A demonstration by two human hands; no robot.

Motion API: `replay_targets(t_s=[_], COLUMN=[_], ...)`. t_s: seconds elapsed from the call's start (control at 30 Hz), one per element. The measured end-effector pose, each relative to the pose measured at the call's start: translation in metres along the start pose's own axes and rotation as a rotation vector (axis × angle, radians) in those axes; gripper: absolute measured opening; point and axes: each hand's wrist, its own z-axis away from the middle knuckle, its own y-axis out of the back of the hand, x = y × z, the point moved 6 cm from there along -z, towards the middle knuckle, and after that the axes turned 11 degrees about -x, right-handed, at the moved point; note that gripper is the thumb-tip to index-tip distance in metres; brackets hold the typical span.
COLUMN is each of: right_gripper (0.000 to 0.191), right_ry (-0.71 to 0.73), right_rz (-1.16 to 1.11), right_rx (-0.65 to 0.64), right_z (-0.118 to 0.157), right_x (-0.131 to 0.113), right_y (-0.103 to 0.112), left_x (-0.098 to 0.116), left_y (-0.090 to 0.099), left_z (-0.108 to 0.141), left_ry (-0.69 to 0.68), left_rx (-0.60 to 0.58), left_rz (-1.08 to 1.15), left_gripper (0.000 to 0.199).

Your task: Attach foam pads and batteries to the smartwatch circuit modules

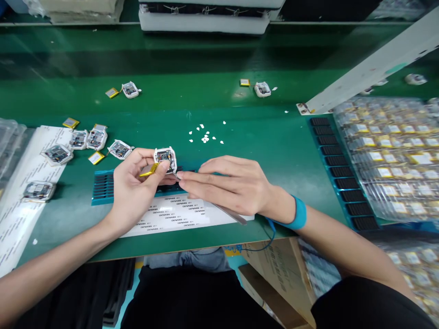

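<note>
My left hand (pixel 137 183) is closed on a white watch-like case (pixel 170 156) with a circuit board inside, its thumb over the lower part. A yellow-edged battery (pixel 148 170) hangs at the case's left, beside that thumb. In my right hand (pixel 233 183) is a pair of metal tweezers (pixel 235 215), pinched between the fingers. The fingertips are at the lower right corner of the case, where the tweezer tips are too small to make out. Small white pieces (pixel 206 138) lie scattered on the green table beyond my hands.
Several open cases with batteries (pixel 97 137) lie at the left, some on a printed white sheet (pixel 44 151). Below my hands are a blue-green strip with black pieces (pixel 103 186) and another printed sheet (pixel 171 214). Stacked clear trays (pixel 391 160) and a slanted white post (pixel 373 59) stand right.
</note>
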Motion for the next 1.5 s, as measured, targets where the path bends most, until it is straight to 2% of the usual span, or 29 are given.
replay_targets(t_s=[0.17, 0.33, 0.47, 0.63, 0.73, 0.83, 0.87, 0.93, 1.03, 1.1, 1.2, 1.37, 1.5], right_gripper=[0.026, 0.019, 0.021, 0.021, 0.016, 0.016, 0.016, 0.016, 0.016, 0.015, 0.014, 0.015, 0.015], right_ry=[-0.135, -0.141, -0.161, -0.083, -0.014, 0.017, 0.017, 0.007, -0.011, -0.023, -0.023, 0.048, 0.059], right_rz=[-0.121, -0.139, -0.096, 0.040, 0.111, 0.116, 0.110, 0.103, 0.101, 0.107, 0.134, 0.197, 0.199], right_rx=[0.035, -0.031, 0.025, 0.044, 0.063, 0.093, 0.102, 0.104, 0.092, 0.093, 0.090, 0.071, 0.082], right_z=[0.002, 0.001, 0.002, 0.001, 0.000, 0.000, 0.000, 0.000, 0.001, 0.002, 0.002, 0.000, 0.000], right_x=[0.009, 0.009, 0.011, 0.009, 0.006, 0.005, 0.005, 0.006, 0.009, 0.011, 0.012, 0.006, 0.006], right_y=[0.002, -0.002, 0.001, 0.000, 0.001, 0.004, 0.005, 0.006, 0.003, 0.000, -0.003, -0.005, -0.007], left_x=[0.003, 0.004, 0.002, 0.000, 0.010, 0.030, 0.034, 0.036, 0.038, 0.036, 0.028, 0.020, 0.030], left_y=[-0.002, -0.001, 0.001, -0.002, 0.005, 0.031, 0.043, 0.071, 0.110, 0.127, 0.135, 0.130, 0.129], left_z=[0.001, 0.000, -0.007, -0.008, -0.015, -0.039, -0.052, -0.084, -0.123, -0.140, -0.158, -0.188, -0.196], left_ry=[0.004, -0.004, 0.002, 0.018, -0.097, -0.294, -0.300, -0.175, -0.082, -0.036, 0.006, 0.022, 0.019], left_rx=[-0.014, 0.003, 0.032, -0.056, -0.070, 0.088, 0.149, 0.224, 0.300, 0.322, 0.285, 0.162, 0.190], left_rz=[0.031, 0.011, 0.018, -0.009, -0.225, -0.749, -0.920, -1.205, -1.291, -1.315, -1.330, -1.276, -1.172], left_gripper=[0.019, 0.022, 0.025, 0.032, 0.033, 0.027, 0.026, 0.033, 0.031, 0.030, 0.031, 0.032, 0.023])
